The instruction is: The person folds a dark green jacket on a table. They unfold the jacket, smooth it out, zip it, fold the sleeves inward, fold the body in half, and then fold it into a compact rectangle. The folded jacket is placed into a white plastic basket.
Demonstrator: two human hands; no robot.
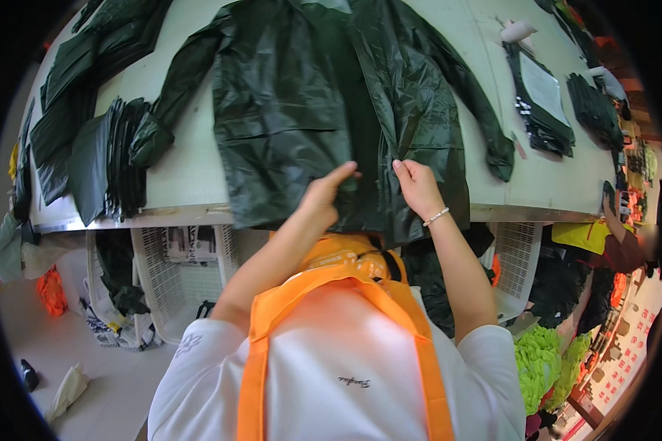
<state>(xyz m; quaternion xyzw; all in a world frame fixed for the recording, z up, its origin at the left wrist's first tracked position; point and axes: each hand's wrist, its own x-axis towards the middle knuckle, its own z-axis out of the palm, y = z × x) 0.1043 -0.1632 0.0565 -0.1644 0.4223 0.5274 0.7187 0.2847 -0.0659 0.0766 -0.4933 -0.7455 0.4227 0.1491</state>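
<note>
A dark green, shiny rain jacket lies spread on the pale table, sleeves out to both sides and its front parted down the middle. My left hand is closed on the left front edge near the hem, its thumb pointing right beside the zip and its other fingers partly hidden. With thumb and fingers, my right hand pinches the right front edge by the zip teeth. The two edges are a short way apart between my hands. The hem hangs over the table's near edge.
Folded dark garments are stacked on the table at left. Flat packed garments lie at right, with a pen-like stick beside them. White plastic baskets stand below the near edge. Another person's hand rests at the far right.
</note>
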